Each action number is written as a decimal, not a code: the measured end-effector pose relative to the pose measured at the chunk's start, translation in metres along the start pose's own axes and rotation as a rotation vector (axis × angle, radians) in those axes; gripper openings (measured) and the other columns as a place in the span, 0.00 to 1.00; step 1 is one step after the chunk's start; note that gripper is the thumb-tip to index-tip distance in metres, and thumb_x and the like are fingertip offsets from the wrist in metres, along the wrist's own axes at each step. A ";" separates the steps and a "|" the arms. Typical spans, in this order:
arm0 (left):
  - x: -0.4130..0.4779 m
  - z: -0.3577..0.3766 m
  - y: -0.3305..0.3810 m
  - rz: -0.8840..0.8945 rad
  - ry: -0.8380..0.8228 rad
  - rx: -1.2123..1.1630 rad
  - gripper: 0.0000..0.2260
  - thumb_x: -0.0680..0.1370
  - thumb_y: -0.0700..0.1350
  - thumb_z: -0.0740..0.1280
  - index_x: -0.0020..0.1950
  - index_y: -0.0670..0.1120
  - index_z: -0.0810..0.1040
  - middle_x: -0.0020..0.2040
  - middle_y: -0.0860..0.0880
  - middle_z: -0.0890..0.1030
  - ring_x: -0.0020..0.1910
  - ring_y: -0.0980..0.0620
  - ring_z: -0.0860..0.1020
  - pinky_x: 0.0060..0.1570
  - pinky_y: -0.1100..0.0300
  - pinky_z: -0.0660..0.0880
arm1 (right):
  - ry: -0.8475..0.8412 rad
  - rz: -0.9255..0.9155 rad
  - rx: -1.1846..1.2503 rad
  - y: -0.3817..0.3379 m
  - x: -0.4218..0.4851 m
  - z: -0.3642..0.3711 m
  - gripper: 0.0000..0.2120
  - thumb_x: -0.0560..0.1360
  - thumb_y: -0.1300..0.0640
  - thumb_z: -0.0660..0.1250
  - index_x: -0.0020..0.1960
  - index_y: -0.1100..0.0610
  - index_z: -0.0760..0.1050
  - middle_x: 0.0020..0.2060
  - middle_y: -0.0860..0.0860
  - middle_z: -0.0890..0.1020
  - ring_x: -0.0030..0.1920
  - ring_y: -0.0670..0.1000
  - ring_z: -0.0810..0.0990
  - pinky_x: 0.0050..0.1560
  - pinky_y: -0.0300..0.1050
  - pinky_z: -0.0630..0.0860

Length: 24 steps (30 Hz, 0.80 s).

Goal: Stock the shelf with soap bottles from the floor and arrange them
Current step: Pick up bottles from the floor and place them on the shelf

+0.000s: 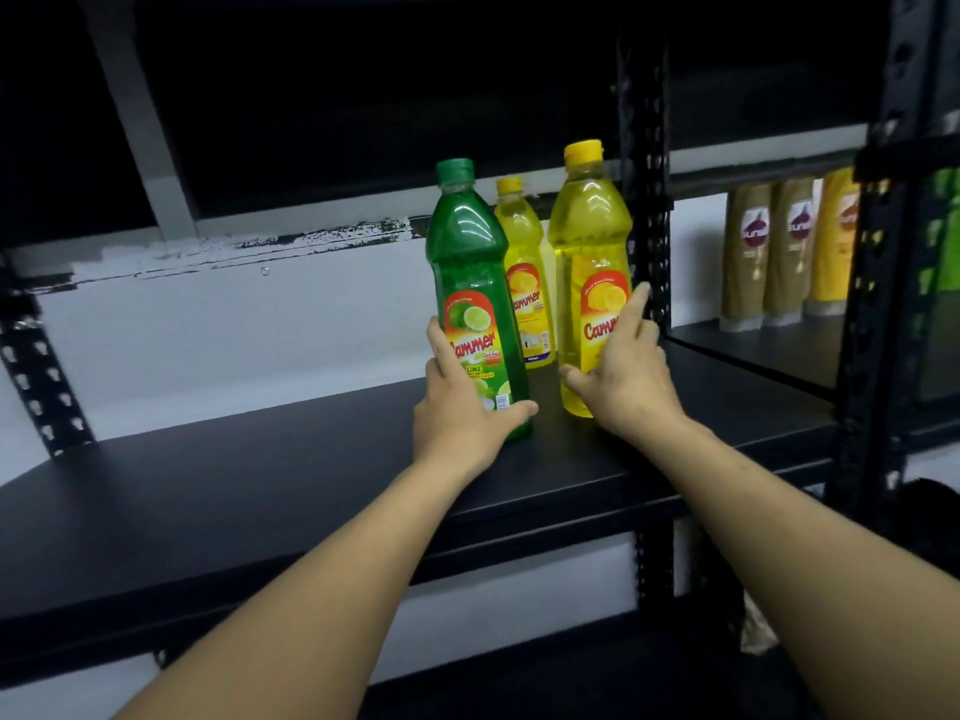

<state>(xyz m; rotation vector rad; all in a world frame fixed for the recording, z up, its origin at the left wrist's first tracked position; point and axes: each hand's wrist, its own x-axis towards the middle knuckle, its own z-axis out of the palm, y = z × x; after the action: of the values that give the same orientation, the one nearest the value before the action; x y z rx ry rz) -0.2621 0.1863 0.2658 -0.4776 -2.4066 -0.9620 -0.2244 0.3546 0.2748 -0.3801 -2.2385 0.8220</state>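
The green bottle (467,262) stands upright on the shelf (260,491), its lower part gripped by the left hand (457,413), thumb to the right and fingers round the left side; just right of it the right hand (623,376) holds the yellow bottle (587,236) (thumb low on its left, index finger straight up across the label); between and beyond both hands stands a rear bottle (522,262), also yellow; past the right hand rises a post (644,200), then pouches (779,252).
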 end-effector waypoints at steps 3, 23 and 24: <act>0.006 0.014 0.009 0.017 -0.009 -0.001 0.58 0.67 0.61 0.78 0.79 0.54 0.36 0.71 0.49 0.67 0.64 0.43 0.75 0.58 0.45 0.75 | -0.013 0.017 0.000 0.017 0.015 -0.009 0.57 0.74 0.48 0.74 0.79 0.55 0.29 0.75 0.62 0.59 0.71 0.64 0.66 0.68 0.59 0.68; 0.080 0.105 0.035 0.003 0.053 0.103 0.60 0.67 0.62 0.77 0.79 0.49 0.34 0.69 0.44 0.66 0.61 0.41 0.76 0.49 0.47 0.77 | -0.095 0.106 0.006 0.051 0.098 0.022 0.57 0.75 0.53 0.73 0.78 0.56 0.27 0.76 0.61 0.55 0.73 0.64 0.63 0.68 0.59 0.68; 0.083 0.107 0.035 0.001 0.055 0.104 0.60 0.67 0.63 0.77 0.79 0.49 0.34 0.69 0.44 0.66 0.61 0.41 0.76 0.49 0.46 0.77 | -0.098 0.113 -0.005 0.051 0.100 0.023 0.57 0.75 0.53 0.73 0.78 0.56 0.26 0.76 0.61 0.54 0.73 0.64 0.63 0.68 0.59 0.68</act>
<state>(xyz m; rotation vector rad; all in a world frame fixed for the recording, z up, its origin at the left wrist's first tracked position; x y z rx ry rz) -0.3466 0.2973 0.2645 -0.4084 -2.3925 -0.8335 -0.3103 0.4309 0.2811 -0.4814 -2.3271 0.9120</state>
